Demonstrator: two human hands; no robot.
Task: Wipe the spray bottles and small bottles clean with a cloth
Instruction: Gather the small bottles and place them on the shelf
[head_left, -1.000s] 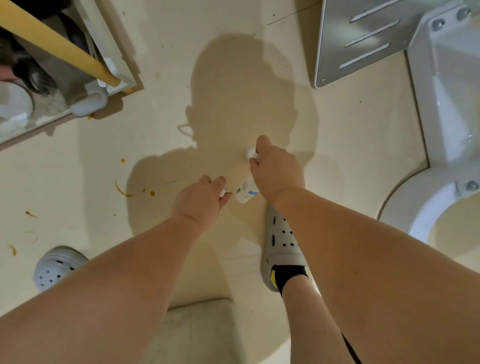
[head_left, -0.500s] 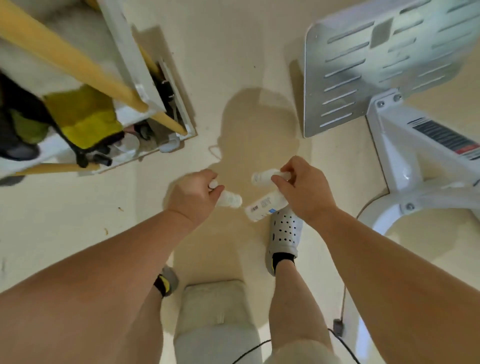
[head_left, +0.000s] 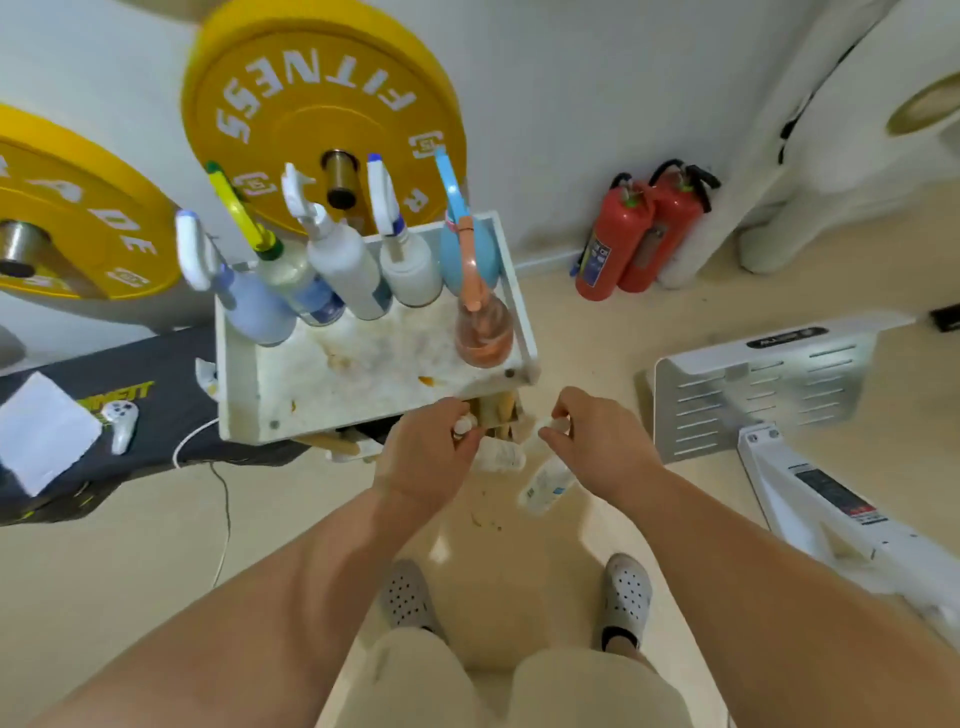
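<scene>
Six spray bottles (head_left: 343, 270) are stood in the white tray (head_left: 363, 364), while nearer, one small bottle (head_left: 498, 454) is gripped by the curled left hand (head_left: 431, 457) and one labelled bottle (head_left: 545, 483) by the right hand (head_left: 597, 447), its pinch blurred.

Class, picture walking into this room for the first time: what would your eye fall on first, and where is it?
Two big yellow weight plates fill the upper left, behind a row of spray bottles on a stained white tray. Two red fire extinguishers stand by the wall to the right. In the middle, the left hand and right hand each grip a small bottle.
</scene>
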